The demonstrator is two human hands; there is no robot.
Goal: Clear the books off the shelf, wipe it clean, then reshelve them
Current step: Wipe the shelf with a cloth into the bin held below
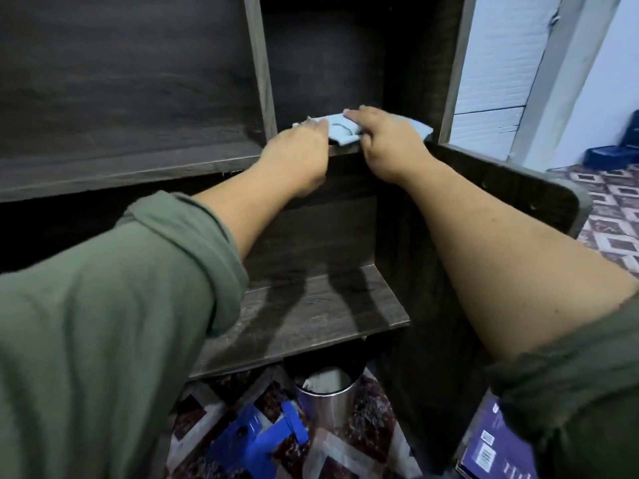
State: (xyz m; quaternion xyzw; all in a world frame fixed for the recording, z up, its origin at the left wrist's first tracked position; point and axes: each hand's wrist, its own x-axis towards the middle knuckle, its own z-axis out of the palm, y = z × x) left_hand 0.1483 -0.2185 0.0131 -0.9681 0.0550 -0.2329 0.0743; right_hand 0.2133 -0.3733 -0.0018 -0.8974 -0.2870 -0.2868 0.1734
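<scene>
With a book on the floor at five o'clock, the left hand and right hand pressed straight fingers flat on a blue cloth at twelve o'clock on the emptied shelf, where firm overlapping strokes into the back corners would probably clean best.

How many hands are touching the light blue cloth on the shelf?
2. The left hand rests on the left end of the cloth; the right hand lies flat over its right half. Both are on the narrow shelf.
</scene>
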